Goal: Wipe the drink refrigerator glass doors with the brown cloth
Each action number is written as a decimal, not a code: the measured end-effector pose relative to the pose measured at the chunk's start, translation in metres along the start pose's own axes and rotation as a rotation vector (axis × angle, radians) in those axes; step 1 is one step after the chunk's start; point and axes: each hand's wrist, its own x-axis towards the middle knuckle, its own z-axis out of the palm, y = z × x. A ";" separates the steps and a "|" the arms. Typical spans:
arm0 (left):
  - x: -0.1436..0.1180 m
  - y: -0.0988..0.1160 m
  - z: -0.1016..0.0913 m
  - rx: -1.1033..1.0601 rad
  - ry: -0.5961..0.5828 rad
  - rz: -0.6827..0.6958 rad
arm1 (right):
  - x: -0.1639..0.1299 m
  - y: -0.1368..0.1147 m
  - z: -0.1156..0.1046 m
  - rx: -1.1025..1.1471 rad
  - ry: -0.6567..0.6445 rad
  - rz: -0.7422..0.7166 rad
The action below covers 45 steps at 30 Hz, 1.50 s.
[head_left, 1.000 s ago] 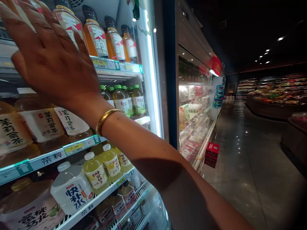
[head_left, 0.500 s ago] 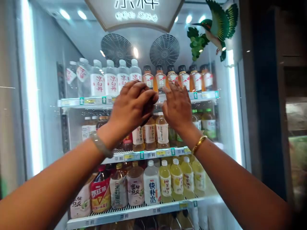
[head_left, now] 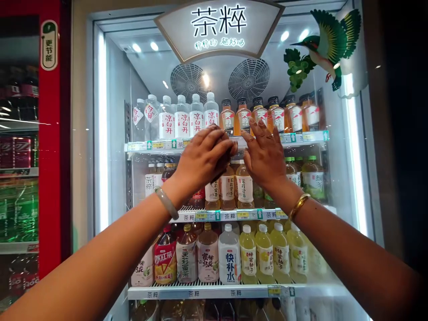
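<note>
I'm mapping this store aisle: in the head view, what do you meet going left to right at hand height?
Red cooler → white-capped bottles → left hand → right hand → green-capped bottles → dark door frame.

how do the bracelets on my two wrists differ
The left wrist bangle is pale grey-green and thick; the right wrist bangle is shiny gold and thinner. The left hand curls its fingers; the right hand spreads flatter. Both hands are raised before the top shelf.
</note>
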 end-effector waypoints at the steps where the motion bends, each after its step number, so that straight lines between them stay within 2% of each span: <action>1: 0.006 -0.006 -0.002 0.007 0.002 -0.036 | 0.006 -0.008 0.003 0.004 -0.006 0.016; 5: 0.017 -0.012 -0.003 0.013 0.005 -0.124 | 0.030 -0.038 0.018 0.070 0.018 0.108; 8: -0.002 -0.002 -0.001 0.001 0.036 -0.122 | 0.032 -0.051 0.026 0.104 0.064 0.125; 11: -0.029 0.000 -0.002 -0.002 0.071 -0.084 | 0.023 -0.057 0.028 0.075 0.048 0.037; 13: -0.038 -0.010 -0.007 -0.002 0.066 -0.011 | 0.018 -0.059 0.027 0.059 0.034 0.006; 16: -0.035 -0.036 -0.018 0.019 0.030 0.106 | 0.017 -0.059 0.026 0.062 0.028 0.014; 18: -0.027 -0.053 -0.023 0.053 0.035 0.069 | 0.018 -0.060 0.026 0.062 0.021 0.011; 20: -0.021 -0.059 -0.024 0.085 0.064 -0.032 | 0.018 -0.060 0.027 0.056 0.020 0.008; 23: -0.022 -0.045 -0.018 0.079 0.082 -0.084 | 0.018 -0.060 0.027 0.035 0.016 0.006; 26: -0.037 -0.020 -0.014 0.005 0.037 -0.011 | 0.018 -0.060 0.027 0.019 -0.001 0.014; 28: -0.049 -0.013 -0.017 -0.039 0.007 0.041 | 0.017 -0.059 0.028 0.020 -0.011 0.017; 30: -0.057 -0.019 -0.021 -0.044 0.000 0.063 | 0.017 -0.058 0.029 0.023 -0.010 0.013; 32: -0.056 -0.034 -0.025 -0.014 0.013 0.027 | 0.018 -0.057 0.031 0.022 -0.008 0.011; 36: -0.034 -0.057 -0.021 0.019 0.060 -0.112 | 0.017 -0.059 0.029 0.021 -0.047 0.039; 40: -0.017 -0.057 -0.010 -0.050 0.060 -0.120 | 0.019 -0.062 0.025 0.012 -0.070 0.064; 45: -0.036 -0.053 -0.016 -0.137 -0.031 -0.074 | 0.029 -0.082 0.027 -0.029 -0.088 0.116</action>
